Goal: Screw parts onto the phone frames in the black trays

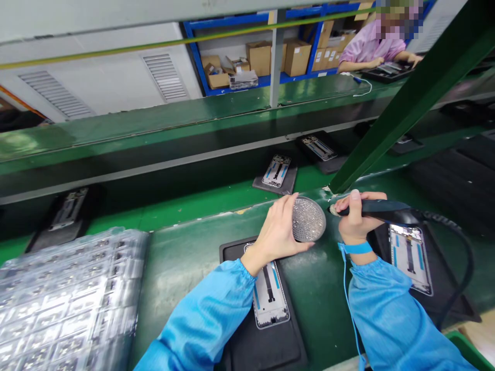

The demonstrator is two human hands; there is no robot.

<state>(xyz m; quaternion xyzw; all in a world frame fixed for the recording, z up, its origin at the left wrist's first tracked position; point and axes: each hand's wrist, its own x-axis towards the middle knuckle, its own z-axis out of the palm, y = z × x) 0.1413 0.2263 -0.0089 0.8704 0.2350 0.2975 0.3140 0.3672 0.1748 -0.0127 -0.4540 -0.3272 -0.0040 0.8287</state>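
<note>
**Q:** ok, what's on your feed right now, what have the hands got?

**A:** From my end, the left hand (276, 234) is clamped on a round silver disc (308, 219), gripping it from the left side with the disc's face showing to the right. It's covered in tiny dots, but I can't tell if they're holes or beads.

**Q:** and the right one?

**A:** The right hand (358, 216) is closed around a black handheld tool (381, 208), thumb on top, tip pointing left. The tip sits just beside the disc's right edge, and I can't see them touching. A dark coiled cord (436, 219) curves away to the right, and there's a blue wrist strap (358, 248) on that wrist.

**Q:** what's under them?

**A:** Both hands are above a green worktop (320, 314). A black tray (266, 350) sits below the left hand, holding a phone-shaped frame (268, 293). A plastic-wrapped stack of parts (65, 299) is at near left. Further along, more frames sit on trays. At far right, a co-worker in a pink sleeve (371, 46) has both hands at a black tray (389, 72), with blue shelving full of cardboard boxes (263, 59) behind.
</note>
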